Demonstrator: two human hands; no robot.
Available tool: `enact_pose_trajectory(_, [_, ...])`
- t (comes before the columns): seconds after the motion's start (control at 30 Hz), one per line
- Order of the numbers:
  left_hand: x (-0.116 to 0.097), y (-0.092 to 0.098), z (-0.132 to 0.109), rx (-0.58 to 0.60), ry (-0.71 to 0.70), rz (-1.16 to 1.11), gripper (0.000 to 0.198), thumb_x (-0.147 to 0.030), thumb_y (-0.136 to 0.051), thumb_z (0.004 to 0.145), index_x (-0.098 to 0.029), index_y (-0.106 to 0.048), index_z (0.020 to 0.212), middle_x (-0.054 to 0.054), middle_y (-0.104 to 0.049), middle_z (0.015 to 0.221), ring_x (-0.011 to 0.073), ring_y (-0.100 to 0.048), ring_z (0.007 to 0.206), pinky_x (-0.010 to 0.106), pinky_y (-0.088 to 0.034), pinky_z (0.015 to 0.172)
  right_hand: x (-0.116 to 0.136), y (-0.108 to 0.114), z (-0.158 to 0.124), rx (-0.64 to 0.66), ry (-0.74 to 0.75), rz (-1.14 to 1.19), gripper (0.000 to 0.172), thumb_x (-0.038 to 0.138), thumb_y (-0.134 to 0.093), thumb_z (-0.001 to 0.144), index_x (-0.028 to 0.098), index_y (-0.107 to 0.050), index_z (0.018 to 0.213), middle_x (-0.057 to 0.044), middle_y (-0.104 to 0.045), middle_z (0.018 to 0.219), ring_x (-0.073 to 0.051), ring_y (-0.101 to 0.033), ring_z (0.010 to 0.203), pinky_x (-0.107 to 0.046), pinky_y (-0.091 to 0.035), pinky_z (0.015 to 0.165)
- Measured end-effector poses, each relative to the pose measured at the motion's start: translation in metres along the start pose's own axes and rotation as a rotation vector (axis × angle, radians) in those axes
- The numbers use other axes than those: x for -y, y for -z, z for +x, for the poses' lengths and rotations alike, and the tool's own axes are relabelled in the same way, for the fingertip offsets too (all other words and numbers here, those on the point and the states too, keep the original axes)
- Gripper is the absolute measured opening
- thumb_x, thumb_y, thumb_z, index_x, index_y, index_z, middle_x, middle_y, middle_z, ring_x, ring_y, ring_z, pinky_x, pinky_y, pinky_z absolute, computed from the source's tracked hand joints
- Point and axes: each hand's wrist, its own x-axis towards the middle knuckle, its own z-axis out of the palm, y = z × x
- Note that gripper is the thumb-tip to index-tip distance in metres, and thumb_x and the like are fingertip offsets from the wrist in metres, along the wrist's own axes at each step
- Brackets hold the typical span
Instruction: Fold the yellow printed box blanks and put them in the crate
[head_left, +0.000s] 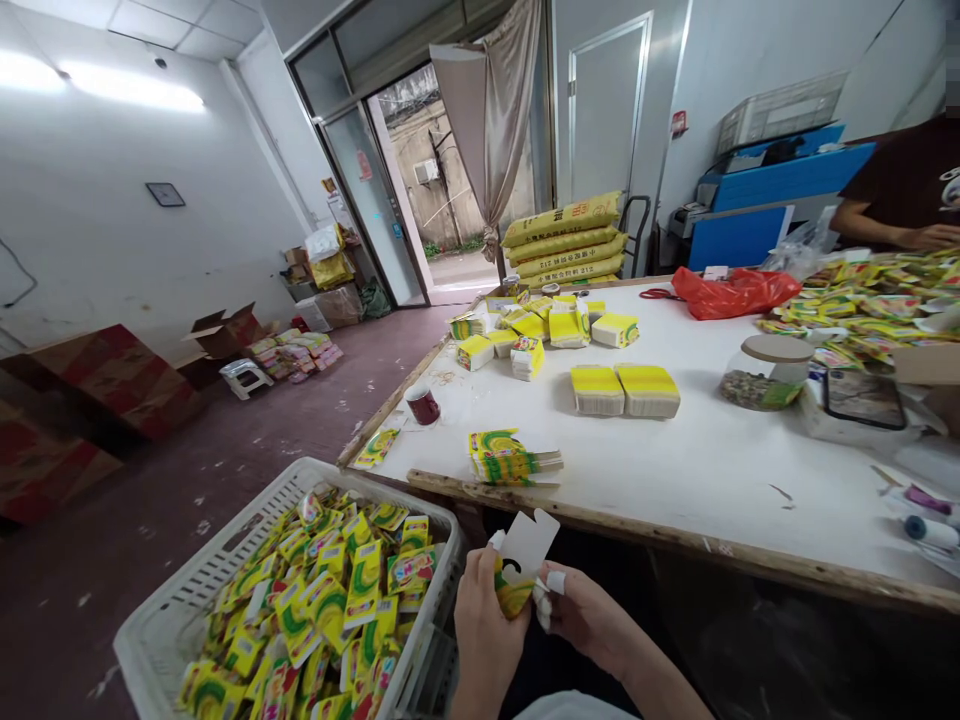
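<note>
Low in front of the table edge, my left hand [486, 612] is wrapped round a small yellow-green cardboard box [514, 598]. The box has its white flaps [531, 540] standing up, with a dark curved cut-out in the card. My right hand [589, 615] is closed at the box's right side, its fingers pinching a small white piece [543, 606] whose kind I cannot make out. White coverings sit on some fingertips of both hands. Left of my hands, a white plastic crate [169, 612] holds many filled yellow-green boxes [364, 585]. A stack of flattened boxes [510, 458] lies at the table edge.
The white table [517, 410] carries a maroon mug [423, 405], bundles of yellow cards [649, 390], a lidded jar [765, 372], a phone [864, 398] and a red plastic bag [735, 292]. At the far right sits another person [911, 200] beside a packet heap. Yellow sacks [566, 240] stand behind.
</note>
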Motion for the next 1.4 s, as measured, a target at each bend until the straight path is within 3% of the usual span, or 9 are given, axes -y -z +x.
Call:
enact_pose_trajectory(0.17, [-0.013,0.006,0.004,0.019,0.143,-0.138,0.057,-0.036,-0.082,0.071,-0.017,-0.063,0.121,0.016,-0.069,0.111,0.0324,-0.068,0.102,0.041,-0.054,0.090,0.007,0.004,-0.002,-0.014,0.255,-0.334,0.054,0.068,-0.074,0.074,0.020,-0.066,0.096,-0.006,-0.069,0.096,-0.020,-0.062,0.090,-0.036,-0.048,0.089])
enact_pose_trajectory(0.33, [-0.023,0.001,0.002,0.099,0.210,-0.288,0.058,-0.030,-0.083,0.067,-0.019,-0.062,0.120,0.015,-0.070,0.109,0.0320,-0.069,0.101,0.040,-0.055,0.089,0.015,-0.002,-0.006,0.077,0.379,-0.383,0.059,0.071,-0.054,0.088,0.024,-0.067,0.121,-0.010,-0.068,0.121,-0.030,-0.060,0.118,-0.047,-0.038,0.112])
enact_pose_trajectory(0.47, [-0.024,-0.004,-0.005,0.123,0.254,-0.279,0.056,-0.025,-0.080,0.066,-0.021,-0.060,0.118,0.013,-0.070,0.112,0.0310,-0.070,0.101,0.042,-0.055,0.090,0.013,-0.007,-0.005,-0.003,0.448,-0.484,0.058,0.067,-0.049,0.093,0.021,-0.068,0.124,-0.011,-0.071,0.116,-0.032,-0.061,0.115,-0.046,-0.044,0.106])
enact_pose_trajectory(0.67, [-0.026,-0.003,-0.008,0.258,0.185,-0.062,0.048,-0.018,-0.062,0.074,-0.021,-0.049,0.119,0.009,-0.070,0.105,0.0266,-0.070,0.095,0.040,-0.055,0.084,0.012,-0.011,-0.001,-0.081,0.462,-0.515,0.053,0.060,-0.051,0.093,0.017,-0.071,0.117,-0.012,-0.074,0.108,-0.030,-0.066,0.103,-0.042,-0.051,0.096])
enact_pose_trajectory(0.9, [-0.032,-0.011,-0.013,0.336,0.186,-0.067,0.053,-0.015,-0.060,0.072,-0.020,-0.044,0.123,0.013,-0.068,0.117,0.0260,-0.070,0.104,0.038,-0.054,0.090,0.002,-0.018,0.005,-0.286,0.355,-0.263,0.059,0.062,-0.078,0.069,0.015,-0.076,0.104,-0.015,-0.077,0.102,-0.036,-0.070,0.098,-0.048,-0.053,0.093])
enact_pose_trajectory(1.03, [-0.037,-0.009,-0.012,0.363,0.203,-0.117,0.060,-0.013,-0.062,0.072,-0.020,-0.041,0.128,0.013,-0.065,0.125,0.0268,-0.066,0.113,0.040,-0.051,0.097,-0.004,-0.016,0.005,-0.221,0.238,-0.109,0.069,0.069,-0.077,0.068,0.016,-0.075,0.112,-0.015,-0.077,0.109,-0.036,-0.070,0.107,-0.051,-0.050,0.102])
enact_pose_trajectory(1.13, [-0.040,-0.003,-0.006,0.473,0.185,-0.187,0.053,-0.011,-0.062,0.071,-0.023,-0.044,0.119,0.007,-0.067,0.114,0.0229,-0.067,0.102,0.034,-0.052,0.089,-0.011,-0.011,0.003,-0.175,0.251,-0.221,0.074,0.072,-0.069,0.075,0.017,-0.070,0.126,-0.016,-0.071,0.126,-0.036,-0.064,0.122,-0.052,-0.043,0.112])
enact_pose_trajectory(1.27, [-0.031,-0.002,-0.003,0.576,0.181,-0.277,0.049,-0.014,-0.065,0.071,-0.022,-0.042,0.114,0.001,-0.063,0.092,0.0184,-0.064,0.080,0.029,-0.051,0.072,-0.017,-0.011,-0.003,-0.107,0.361,-0.565,0.065,0.050,-0.060,0.089,0.022,-0.052,0.148,-0.012,-0.055,0.150,-0.031,-0.051,0.140,-0.051,-0.032,0.122])
enact_pose_trajectory(1.4, [-0.019,-0.007,-0.006,0.408,0.143,-0.174,0.060,-0.019,-0.063,0.074,-0.019,-0.038,0.129,0.011,-0.060,0.115,0.0247,-0.063,0.105,0.039,-0.051,0.094,-0.012,-0.008,-0.002,-0.027,0.467,-0.771,0.060,0.020,-0.054,0.085,0.025,-0.057,0.144,-0.007,-0.051,0.154,-0.026,-0.043,0.146,-0.048,-0.026,0.126])
